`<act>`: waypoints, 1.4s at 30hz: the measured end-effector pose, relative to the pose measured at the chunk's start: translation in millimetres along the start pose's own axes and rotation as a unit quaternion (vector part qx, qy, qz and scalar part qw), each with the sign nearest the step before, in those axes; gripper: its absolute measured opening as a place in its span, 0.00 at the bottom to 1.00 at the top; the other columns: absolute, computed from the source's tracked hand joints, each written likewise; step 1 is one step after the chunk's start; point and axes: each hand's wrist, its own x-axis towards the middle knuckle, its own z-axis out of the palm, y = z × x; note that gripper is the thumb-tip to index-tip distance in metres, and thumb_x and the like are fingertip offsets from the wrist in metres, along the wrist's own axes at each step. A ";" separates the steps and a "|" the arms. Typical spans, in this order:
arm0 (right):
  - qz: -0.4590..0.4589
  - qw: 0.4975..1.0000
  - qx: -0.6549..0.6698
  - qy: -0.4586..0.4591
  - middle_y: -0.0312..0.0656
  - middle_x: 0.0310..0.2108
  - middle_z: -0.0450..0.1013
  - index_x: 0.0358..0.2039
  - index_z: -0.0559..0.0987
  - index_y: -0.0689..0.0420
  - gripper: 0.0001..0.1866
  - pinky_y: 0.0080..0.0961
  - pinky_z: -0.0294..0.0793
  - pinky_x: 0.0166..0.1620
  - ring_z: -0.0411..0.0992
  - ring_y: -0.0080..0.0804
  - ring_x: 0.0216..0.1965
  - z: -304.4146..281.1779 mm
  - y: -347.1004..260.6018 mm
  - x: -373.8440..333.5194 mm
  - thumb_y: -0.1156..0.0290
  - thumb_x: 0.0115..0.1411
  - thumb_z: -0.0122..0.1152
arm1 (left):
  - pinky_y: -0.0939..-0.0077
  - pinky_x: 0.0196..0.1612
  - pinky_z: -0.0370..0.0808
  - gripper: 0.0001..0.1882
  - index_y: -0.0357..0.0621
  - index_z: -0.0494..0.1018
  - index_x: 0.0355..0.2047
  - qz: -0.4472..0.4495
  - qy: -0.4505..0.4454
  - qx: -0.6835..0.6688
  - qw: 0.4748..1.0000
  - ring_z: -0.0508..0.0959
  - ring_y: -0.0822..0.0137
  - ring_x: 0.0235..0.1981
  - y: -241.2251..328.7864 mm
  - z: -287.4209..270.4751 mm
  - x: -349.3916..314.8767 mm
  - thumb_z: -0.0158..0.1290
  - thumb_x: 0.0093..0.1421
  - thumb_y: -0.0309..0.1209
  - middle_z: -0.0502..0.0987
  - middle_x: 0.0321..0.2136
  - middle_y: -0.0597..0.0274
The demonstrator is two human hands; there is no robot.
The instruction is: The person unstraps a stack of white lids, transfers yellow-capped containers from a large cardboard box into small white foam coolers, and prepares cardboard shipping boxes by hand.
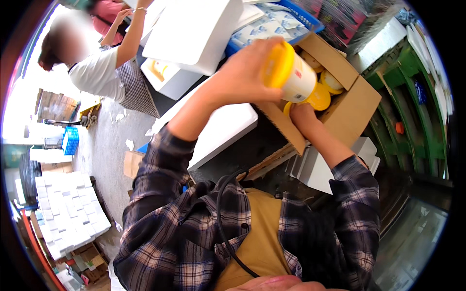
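My left hand (247, 72) is wrapped round a white tub with a yellow lid (299, 81), held tilted above an opened cardboard box (352, 114). Inside the box lie several more such tubs; one white tub (332, 82) shows near the far flap. My right hand (302, 115) reaches down into the box, against a yellow lid (319, 97). Its fingers are hidden among the tubs and behind the raised one, so their grip does not show.
White foam boxes (189, 31) stand to the far left, one with a yellow-lidded tub in it. Behind the carton, a blue crate (303, 17) holds ice packs (269, 24). A green pallet (407, 97) leans at right. Another person (99, 80) works at far left.
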 end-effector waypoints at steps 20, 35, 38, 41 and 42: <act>0.330 0.639 0.623 0.307 0.40 0.28 0.78 0.36 0.80 0.66 0.16 0.16 0.76 0.30 0.75 0.20 0.25 -205.7 22.3 -122.8 0.64 0.68 0.53 | 0.86 0.32 0.68 0.16 0.36 0.77 0.42 -0.391 0.127 -0.268 0.871 0.71 0.81 0.27 -137.3 -110.5 -293.8 0.50 0.67 0.37 0.75 0.28 0.70; 0.310 0.388 0.842 0.211 0.41 0.20 0.75 0.27 0.78 0.66 0.16 0.21 0.76 0.21 0.75 0.27 0.17 -202.0 -181.2 -13.0 0.66 0.65 0.56 | 0.62 0.46 0.74 0.15 0.44 0.79 0.43 -0.278 -0.013 0.060 0.958 0.79 0.53 0.41 -151.7 -74.5 -147.2 0.48 0.64 0.38 0.81 0.38 0.51; 0.327 0.400 0.833 0.198 0.42 0.20 0.76 0.26 0.79 0.68 0.17 0.20 0.76 0.21 0.75 0.27 0.17 -198.2 -181.1 -6.5 0.66 0.65 0.56 | 0.62 0.47 0.74 0.16 0.44 0.79 0.43 -0.282 -0.023 0.059 0.957 0.79 0.53 0.42 -158.2 -68.5 -136.1 0.47 0.64 0.38 0.80 0.40 0.51; 0.345 0.424 0.817 0.184 0.43 0.18 0.76 0.23 0.78 0.69 0.18 0.19 0.75 0.20 0.75 0.26 0.16 -190.2 -185.8 -6.5 0.67 0.65 0.55 | 0.62 0.48 0.74 0.16 0.44 0.79 0.44 -0.274 -0.049 0.080 0.957 0.78 0.52 0.43 -154.5 -57.5 -130.1 0.48 0.64 0.38 0.80 0.40 0.52; 0.349 0.413 0.820 0.189 0.42 0.18 0.75 0.23 0.78 0.69 0.19 0.19 0.75 0.20 0.75 0.26 0.16 -186.4 -183.0 -3.7 0.66 0.65 0.56 | 0.62 0.48 0.74 0.16 0.44 0.79 0.44 -0.274 -0.059 0.084 0.956 0.78 0.52 0.43 -154.2 -55.0 -124.6 0.48 0.64 0.38 0.80 0.41 0.52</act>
